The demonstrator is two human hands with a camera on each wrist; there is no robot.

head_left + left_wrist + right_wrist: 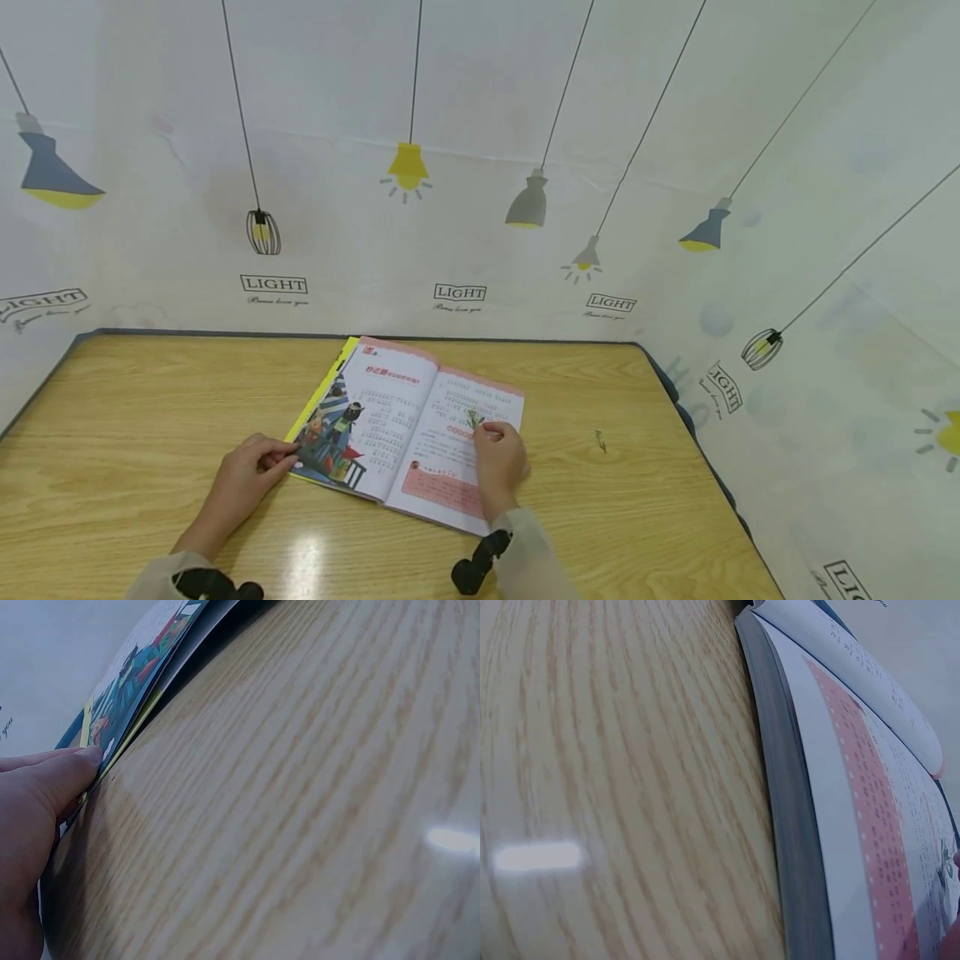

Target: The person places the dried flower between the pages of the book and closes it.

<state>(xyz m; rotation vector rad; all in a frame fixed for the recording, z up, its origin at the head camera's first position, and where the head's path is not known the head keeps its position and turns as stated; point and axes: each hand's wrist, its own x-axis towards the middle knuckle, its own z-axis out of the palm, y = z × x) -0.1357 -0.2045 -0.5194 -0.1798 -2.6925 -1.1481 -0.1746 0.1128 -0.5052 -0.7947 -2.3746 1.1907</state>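
An open book (408,408) lies on the wooden table, its left page illustrated and its right page mostly text with a pink box. At the book's left edge, my left hand (246,482) pinches the page corner between thumb and fingers; the left wrist view shows the thumb (79,769) along that edge. Over the right page, my right hand (500,462) pinches a small green sprig (473,418) by its lower end. Only a sliver of this hand (951,941) enters the right wrist view, beside the sprig (946,861).
Another small green sprig (601,441) lies on the table (637,517) to the right of the book. A pale curtain (337,175) printed with hanging lamps stands behind the table and along its right side.
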